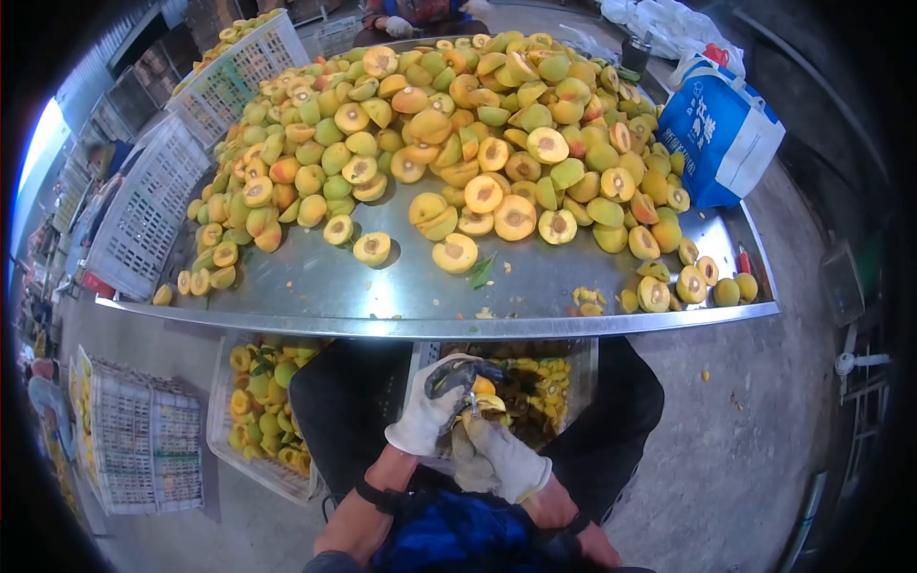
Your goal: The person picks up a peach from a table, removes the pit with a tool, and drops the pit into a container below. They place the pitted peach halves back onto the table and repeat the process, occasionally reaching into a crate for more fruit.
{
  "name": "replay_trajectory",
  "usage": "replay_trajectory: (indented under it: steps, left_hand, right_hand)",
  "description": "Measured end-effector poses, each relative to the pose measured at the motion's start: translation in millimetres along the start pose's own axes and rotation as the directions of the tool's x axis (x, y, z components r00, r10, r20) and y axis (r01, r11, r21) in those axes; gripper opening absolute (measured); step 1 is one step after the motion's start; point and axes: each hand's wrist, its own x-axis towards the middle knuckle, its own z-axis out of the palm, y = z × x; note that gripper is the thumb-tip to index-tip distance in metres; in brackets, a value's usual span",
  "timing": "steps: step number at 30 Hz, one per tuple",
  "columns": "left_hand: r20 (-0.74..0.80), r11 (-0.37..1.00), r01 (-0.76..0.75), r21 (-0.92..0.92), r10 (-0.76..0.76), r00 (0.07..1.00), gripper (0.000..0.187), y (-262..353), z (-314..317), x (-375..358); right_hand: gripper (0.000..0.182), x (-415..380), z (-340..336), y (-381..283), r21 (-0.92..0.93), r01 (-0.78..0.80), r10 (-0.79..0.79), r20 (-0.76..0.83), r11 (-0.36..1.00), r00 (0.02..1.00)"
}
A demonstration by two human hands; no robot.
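My left hand (435,406), in a whitish glove with dark-stained fingers, is closed around a yellow-orange peach half (487,388) above my lap. My right hand (495,460), also gloved, meets it from the lower right with its fingers curled. Between the two hands shows a small thin metal tool (474,405), which looks gripped by my right fingers; its handle is hidden. Just beyond and below them sits a crate (583,382) between my knees, with yellow peach pieces and dark bits inside.
A metal table (334,296) ahead bears a large heap of halved peaches (439,124). A blue-and-white bag (721,129) stands at its right. White plastic crates (148,205) line the left; a peach-filled crate (287,473) is beside my left leg. Another gloved person (420,11) sits opposite.
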Motion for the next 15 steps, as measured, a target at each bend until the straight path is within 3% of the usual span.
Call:
replay_trajectory:
  steps: [1,4,5,6,8,9,10,11,13,15]
  left_hand:
    - [-0.005,0.997,0.018,-0.071,-0.018,1.000,0.033,-5.7,-0.2,-2.9]
    - [-0.052,0.973,0.159,-0.166,-0.169,0.984,0.038,-10.3,-0.2,-5.7]
    - [-0.174,0.973,0.169,-0.156,-0.196,0.965,0.047,-12.2,7.3,-7.4]
    - [-0.173,0.991,0.089,-0.103,-0.106,0.979,0.049,-16.7,8.5,-9.1]
    - [-0.151,0.997,-0.076,0.000,0.075,0.986,0.053,-27.3,8.8,-9.6]
    - [-0.173,0.990,0.015,0.139,0.010,0.985,0.059,-15.3,10.3,-16.7]
    - [-0.132,0.981,0.005,0.192,0.021,0.991,0.059,-13.7,7.6,-14.4]
    - [-0.089,0.969,-0.011,0.245,0.034,0.995,0.059,-13.4,4.5,-10.0]
    - [-0.154,0.996,0.061,0.059,-0.051,0.987,0.052,-28.4,-4.2,-9.5]
    - [-0.257,0.892,0.166,-0.420,-0.292,0.921,0.039,-50.2,-12.8,-12.0]
  right_hand:
    - [0.034,-1.0,-1.8,3.4,0.091,-0.001,-0.006,0.084,0.996,0.996]
    - [0.037,-1.9,-0.6,1.3,-0.031,-0.011,0.009,-0.036,0.999,0.999]
    - [0.037,-1.0,0.4,3.3,-0.217,0.041,-0.070,-0.127,0.975,0.989]
    - [0.038,1.3,2.2,5.9,-0.400,0.074,-0.165,-0.199,0.914,0.966]
    - [0.037,-0.7,0.5,2.4,-0.387,0.051,-0.138,-0.202,0.921,0.969]
    - [0.037,-6.0,-0.9,-2.2,-0.185,-0.019,-0.004,-0.123,0.983,0.992]
    - [0.036,-7.8,-1.7,-6.0,0.014,-0.102,0.102,-0.013,0.995,0.995]
    - [0.030,-8.5,-8.9,3.6,0.216,-0.081,0.054,0.126,0.973,0.991]
    - [0.028,-3.7,-14.9,5.5,-0.122,-0.039,0.038,-0.006,0.992,0.999]
    - [0.028,-0.6,-9.1,3.9,-0.414,0.031,-0.066,-0.071,0.910,0.995]
